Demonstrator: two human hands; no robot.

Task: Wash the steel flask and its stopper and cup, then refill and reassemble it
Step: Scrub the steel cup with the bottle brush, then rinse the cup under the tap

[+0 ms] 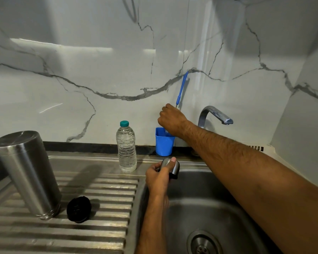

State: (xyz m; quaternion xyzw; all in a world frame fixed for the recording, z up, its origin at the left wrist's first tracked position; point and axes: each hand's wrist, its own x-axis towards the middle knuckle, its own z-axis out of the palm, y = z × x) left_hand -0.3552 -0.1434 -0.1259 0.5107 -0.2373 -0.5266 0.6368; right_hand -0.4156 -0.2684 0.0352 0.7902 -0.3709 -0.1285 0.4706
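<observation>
Your left hand [159, 176] is curled around the small steel cup [170, 166], thumb laid across its rounded top, holding it over the back left corner of the sink [209, 202]. Your right hand [170, 120] reaches past it to the back of the desk, fingers closed on the wire stem of a blue-handled bottle brush [182, 88] that stands in a blue plastic holder [163, 143] beside the tap [215, 114].

The steel flask [26, 171] stands mouth-down and leaning on the ribbed draining board [99, 226] at the left edge. The black stopper [79, 208] lies just beside its mouth. A clear water bottle with a green cap [126, 147] stands at the back edge, between the flask and the blue holder.

The cup looks light, rigid and smooth, so it will likely turn slippery once wet; gripping it around the side wall should be steadier than pinching the rim. The flask looks heavier and just as slick, so take it around the middle of the body.
</observation>
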